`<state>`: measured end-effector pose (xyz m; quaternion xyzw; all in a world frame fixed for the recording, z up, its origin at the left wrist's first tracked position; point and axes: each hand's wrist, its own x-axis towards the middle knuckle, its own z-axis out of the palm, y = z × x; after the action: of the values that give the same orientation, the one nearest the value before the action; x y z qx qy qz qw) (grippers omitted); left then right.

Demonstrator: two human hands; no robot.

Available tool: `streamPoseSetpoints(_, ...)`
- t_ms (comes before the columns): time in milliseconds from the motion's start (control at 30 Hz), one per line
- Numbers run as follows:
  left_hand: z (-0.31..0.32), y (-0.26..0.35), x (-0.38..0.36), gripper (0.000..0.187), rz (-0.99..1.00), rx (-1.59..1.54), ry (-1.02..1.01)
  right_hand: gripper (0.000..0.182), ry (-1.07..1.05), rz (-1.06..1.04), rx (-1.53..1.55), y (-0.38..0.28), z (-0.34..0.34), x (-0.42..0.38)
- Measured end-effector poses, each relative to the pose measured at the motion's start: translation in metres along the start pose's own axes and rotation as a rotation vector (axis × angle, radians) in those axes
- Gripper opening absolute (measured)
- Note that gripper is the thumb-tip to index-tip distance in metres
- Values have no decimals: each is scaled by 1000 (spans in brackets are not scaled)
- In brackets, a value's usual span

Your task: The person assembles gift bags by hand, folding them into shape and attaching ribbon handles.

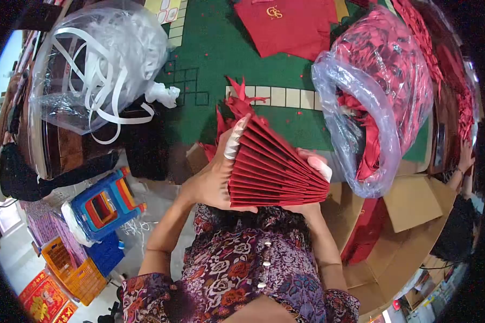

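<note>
I hold a fanned stack of red paper pieces (269,167) in front of my chest, over the near edge of a green table (221,54). My left hand (213,180) grips the stack's left side, thumb up along its edge with a white finger cot on it. My right hand (312,185) supports the stack from beneath and at the right, a covered fingertip showing at the top right corner. Cut red tabs stick out from the stack's far end.
A clear bag of red paper pieces (380,91) lies at the right. A clear bag of white strips (99,64) sits at the left. Red sheet with gold mark (288,24) lies at the back. Open cardboard boxes (404,226) stand lower right; plastic crates (99,207) lower left.
</note>
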<state>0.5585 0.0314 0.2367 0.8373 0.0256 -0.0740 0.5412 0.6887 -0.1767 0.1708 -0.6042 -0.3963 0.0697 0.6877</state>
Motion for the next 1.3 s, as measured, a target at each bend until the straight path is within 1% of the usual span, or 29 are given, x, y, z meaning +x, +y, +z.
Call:
streamPoseSetpoints(100, 0, 2, 1, 142, -31, -42, 20, 94, -10, -17, -11, 1, 0, 2)
streamPoseSetpoints(133, -2, 4, 2, 142, -35, -54, 20, 89, -2, -10, 0, 0, 1, 2)
streamPoseSetpoints(200, -4, 3, 5, 142, -37, -64, 25, 87, -12, -3, -27, -1, 0, 2)
streamPoseSetpoints(267, -5, 2, 7, 142, 23, 81, 24, 85, -25, 3, -52, -1, -1, 2)
streamPoseSetpoints(300, -5, 4, 9, 142, 23, 82, 30, 80, -9, 32, -34, 0, -2, 0)
streamPoseSetpoints(367, -6, 11, 16, 141, 98, 21, 242, 70, 19, 93, 3, -4, 0, 4)
streamPoseSetpoints(400, -8, 13, 18, 133, 150, 8, 304, 65, 47, 54, 42, -6, 0, 10)
streamPoseSetpoints(433, -13, 15, 18, 133, 150, 9, 313, 65, 40, 50, 43, -7, 0, 11)
streamPoseSetpoints(500, -23, 21, 19, 119, 71, 108, 310, 64, 78, 188, 23, -9, -5, 12)
streamPoseSetpoints(533, -28, 24, 20, 109, 71, 52, 352, 64, 71, 182, 22, -8, -8, 14)
streamPoseSetpoints(567, -31, 26, 19, 109, 74, 51, 359, 64, 101, 263, -32, -7, -11, 15)
streamPoseSetpoints(633, -36, 29, 15, 107, -25, 49, 389, 63, 159, 423, -140, -6, -14, 21)
streamPoseSetpoints(667, -36, 24, 15, 104, 41, 113, 437, 60, 191, 335, -89, -7, -12, 26)
streamPoseSetpoints(700, -32, 21, 13, 104, 43, 112, 445, 60, 185, 329, -90, -9, -10, 32)
streamPoseSetpoints(767, -26, 16, 9, 99, 11, 186, 566, 60, 309, 385, -94, -15, -6, 48)
streamPoseSetpoints(833, -19, 8, 3, 97, 34, 232, 603, 62, 309, 401, -125, -25, -3, 60)
streamPoseSetpoints(900, -14, 7, -2, 97, 16, 256, 638, 63, 326, 485, -201, -28, -4, 66)
streamPoseSetpoints(933, -13, 9, -5, 98, -26, 247, 635, 64, 302, 434, -170, -28, -6, 67)
streamPoseSetpoints(967, -13, 8, -6, 98, -25, 246, 646, 64, 293, 428, -170, -30, -5, 69)
streamPoseSetpoints(1033, -12, 6, -7, 92, -3, 232, 658, 63, 339, 481, -175, -34, -4, 71)
streamPoseSetpoints(1067, -12, 6, -8, 92, 1, 230, 667, 63, 333, 474, -177, -34, -5, 72)
streamPoseSetpoints(1133, -14, 7, -7, 77, -31, 181, 709, 62, 333, 471, -183, -34, -7, 71)
streamPoseSetpoints(1167, -15, 6, -6, 77, -25, 180, 716, 62, 330, 463, -185, -36, -6, 71)
streamPoseSetpoints(1233, -16, 3, -6, 51, 0, 157, 768, 60, 342, 478, -164, -39, -4, 71)
streamPoseSetpoints(1267, -17, 2, -7, 51, 5, 156, 770, 60, 342, 472, -166, -37, -4, 69)
streamPoseSetpoints(1300, -17, 2, -9, 43, -22, 128, 762, 61, 353, 439, -150, -32, -3, 66)
